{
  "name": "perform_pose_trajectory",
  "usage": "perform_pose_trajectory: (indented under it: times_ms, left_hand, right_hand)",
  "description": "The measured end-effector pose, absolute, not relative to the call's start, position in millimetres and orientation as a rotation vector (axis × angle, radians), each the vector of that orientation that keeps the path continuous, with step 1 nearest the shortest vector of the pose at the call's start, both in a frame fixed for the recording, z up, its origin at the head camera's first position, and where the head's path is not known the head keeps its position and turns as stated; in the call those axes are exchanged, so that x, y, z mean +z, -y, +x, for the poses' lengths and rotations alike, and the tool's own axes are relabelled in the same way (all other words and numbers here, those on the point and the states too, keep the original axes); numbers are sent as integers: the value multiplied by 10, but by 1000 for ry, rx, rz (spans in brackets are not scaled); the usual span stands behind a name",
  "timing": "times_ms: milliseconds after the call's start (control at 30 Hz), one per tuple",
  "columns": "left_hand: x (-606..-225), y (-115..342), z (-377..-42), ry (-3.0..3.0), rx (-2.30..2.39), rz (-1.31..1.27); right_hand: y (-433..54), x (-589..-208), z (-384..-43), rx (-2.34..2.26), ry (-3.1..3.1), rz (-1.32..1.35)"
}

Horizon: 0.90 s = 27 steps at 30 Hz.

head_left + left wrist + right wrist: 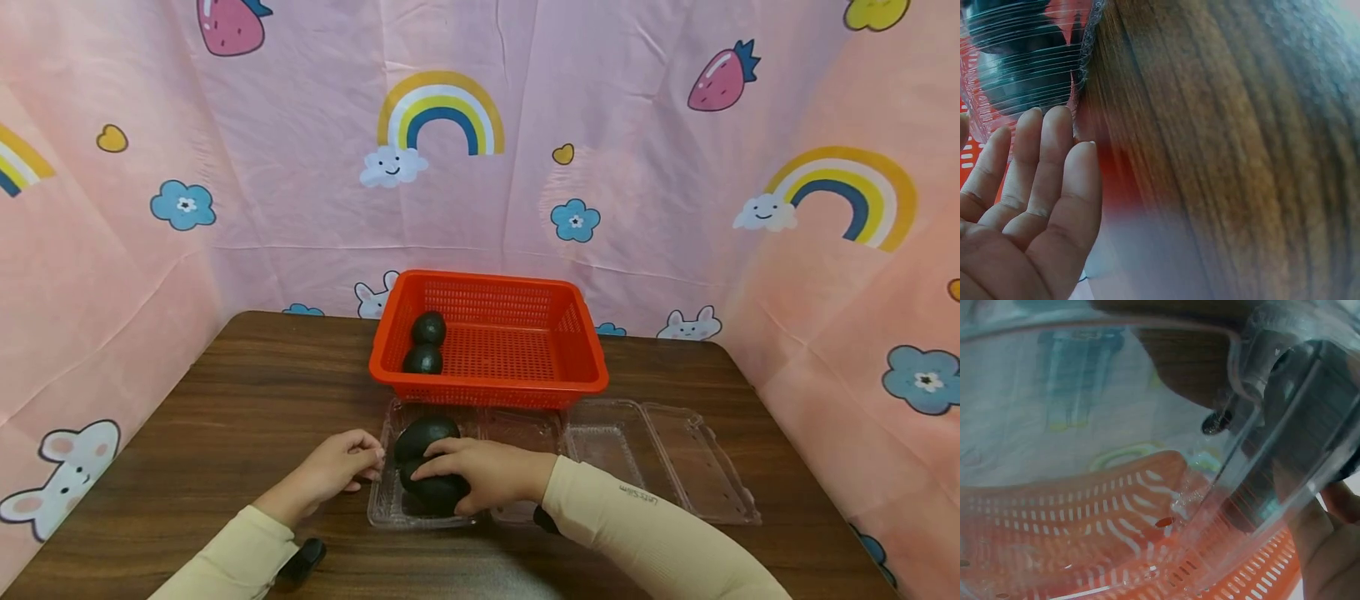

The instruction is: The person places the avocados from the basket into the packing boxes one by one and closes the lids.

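Two dark green avocados lie one behind the other in a clear plastic clamshell box point(387, 508). My right hand point(491, 473) grips the nearer avocado point(433, 497) from the right, fingers over its top and thumb at its near side. The farther avocado point(424, 435) sits just beyond those fingers. At the box's left edge is my left hand point(337, 468), holding nothing. Its loosely bent fingers point(1057, 140) come right up to the clear wall in the left wrist view. In the right wrist view, the clear plastic overlaps the dark fruit and part of my right hand point(1329, 550).
Behind the box stands a red perforated basket point(495, 385) with two more avocados point(429, 328) along its left side. To the right, a second clear clamshell point(607, 442) lies with its lid point(697, 462) folded out. Everything rests on a dark wooden table point(262, 383).
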<state>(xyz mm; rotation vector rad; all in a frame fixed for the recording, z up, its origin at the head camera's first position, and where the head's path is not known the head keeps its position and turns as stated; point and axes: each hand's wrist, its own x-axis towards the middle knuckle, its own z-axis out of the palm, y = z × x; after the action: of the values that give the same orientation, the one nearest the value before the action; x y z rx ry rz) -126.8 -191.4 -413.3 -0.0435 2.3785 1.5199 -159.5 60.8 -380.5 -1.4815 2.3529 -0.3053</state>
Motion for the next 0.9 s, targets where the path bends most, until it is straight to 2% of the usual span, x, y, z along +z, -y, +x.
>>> perform_pose_trajectory:
  times_ms: [400,900]
  left_hand:
    - [-4122,1912,-1255,-2366,1532,-60]
    - [-4136,1919,-1258,-2370,1545,-13]
  right_hand:
    - [-541,-3804,-1592,-215,-2314,-1502]
    - [-667,-3712,-1538,-324,-2450,-1362]
